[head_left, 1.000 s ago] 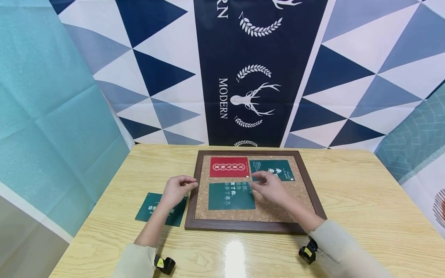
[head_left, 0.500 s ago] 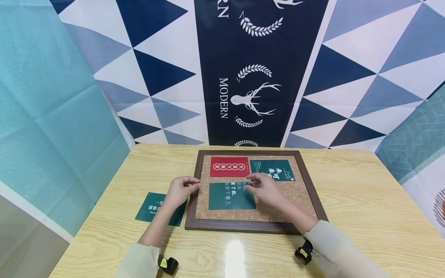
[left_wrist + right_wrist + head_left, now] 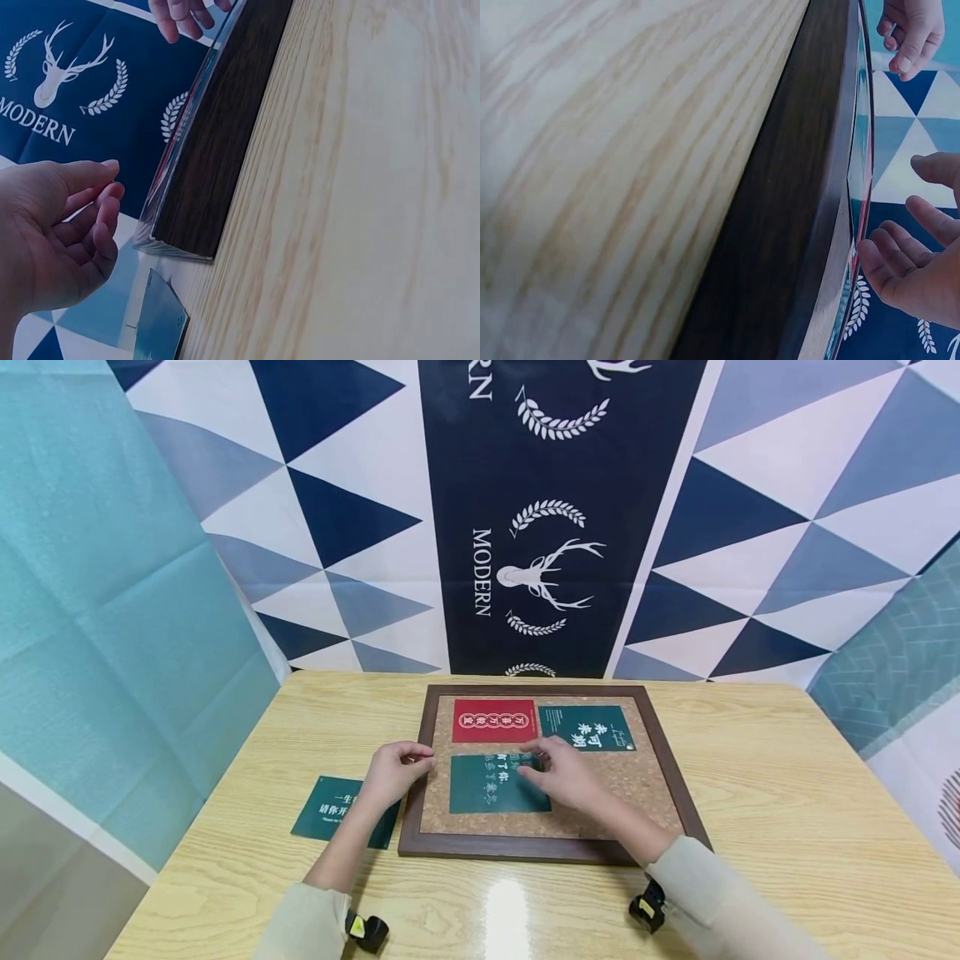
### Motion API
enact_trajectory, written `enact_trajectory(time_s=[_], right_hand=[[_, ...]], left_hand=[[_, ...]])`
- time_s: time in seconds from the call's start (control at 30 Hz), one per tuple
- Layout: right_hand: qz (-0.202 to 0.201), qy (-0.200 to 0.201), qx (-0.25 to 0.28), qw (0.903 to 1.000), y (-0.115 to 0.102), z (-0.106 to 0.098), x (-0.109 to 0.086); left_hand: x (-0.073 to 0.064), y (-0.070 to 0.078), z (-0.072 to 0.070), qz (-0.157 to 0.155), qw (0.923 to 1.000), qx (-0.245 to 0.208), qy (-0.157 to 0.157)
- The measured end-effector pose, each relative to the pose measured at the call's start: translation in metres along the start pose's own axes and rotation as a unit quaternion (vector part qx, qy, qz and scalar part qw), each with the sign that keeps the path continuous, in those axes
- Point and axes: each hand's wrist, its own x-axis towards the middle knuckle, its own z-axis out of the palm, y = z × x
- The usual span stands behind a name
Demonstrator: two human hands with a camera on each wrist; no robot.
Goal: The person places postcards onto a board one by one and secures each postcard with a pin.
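In the head view, a brown-framed cork board (image 3: 600, 814) lies on the table with a red card (image 3: 495, 720) and a green card (image 3: 611, 722) along its far side. Another green card (image 3: 480, 793) rests nearer the front-left. My right hand (image 3: 566, 777) hovers over that card's right end, thumb and index finger apart, holding nothing. At the board's left edge is my left hand (image 3: 393, 772). In the left wrist view, the left hand (image 3: 52, 232) pinches thumb against index finger, seemingly round something too tiny to identify. The right wrist view shows the right hand's (image 3: 922, 262) fingers loosely spread.
A loose green card (image 3: 318, 814) lies on the wooden table (image 3: 772, 802) left of the board, partly behind the left forearm. A patterned cloth (image 3: 360, 560) hangs behind the table. Each wrist wears a small black camera (image 3: 367, 933).
My right hand has slid left over the front green card, uncovering more of the far-right green card. The left hand has shifted slightly right, still pinched. The cards appear unmoved.
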Motion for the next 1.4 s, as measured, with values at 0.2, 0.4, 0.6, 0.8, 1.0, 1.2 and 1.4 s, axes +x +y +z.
enact_trajectory(time_s=[0.2, 0.4, 0.6, 0.8, 1.0, 1.2, 1.4], right_hand=[[-0.011, -0.006, -0.01, 0.9999, -0.003, 0.005, 0.001], [-0.031, -0.003, -0.044, 0.9985, -0.005, 0.012, 0.001], [-0.058, 0.003, -0.064, 0.9962, -0.006, 0.016, 0.002], [-0.071, -0.001, -0.08, 0.9943, -0.007, 0.018, 0.003], [-0.084, -0.01, -0.114, 0.9899, -0.008, 0.02, 0.002], [-0.094, -0.016, -0.143, 0.9851, -0.009, 0.023, 0.002], [-0.106, -0.026, -0.164, 0.9805, -0.009, 0.023, 0.002]], left_hand=[[0.001, 0.0, 0.003, -0.003, 1.0, 0.002, -0.005], [0.002, 0.0, 0.006, -0.003, 1.0, 0.004, -0.007], [0.003, 0.001, 0.008, 0.008, 0.9999, 0.009, -0.01], [0.005, 0.0, 0.011, 0.017, 0.9996, 0.016, -0.015], [0.006, 0.001, 0.013, 0.025, 0.9992, 0.026, -0.017], [0.006, 0.003, 0.015, 0.018, 0.9992, 0.028, -0.021], [0.008, 0.003, 0.017, 0.007, 0.9993, 0.02, -0.032]])
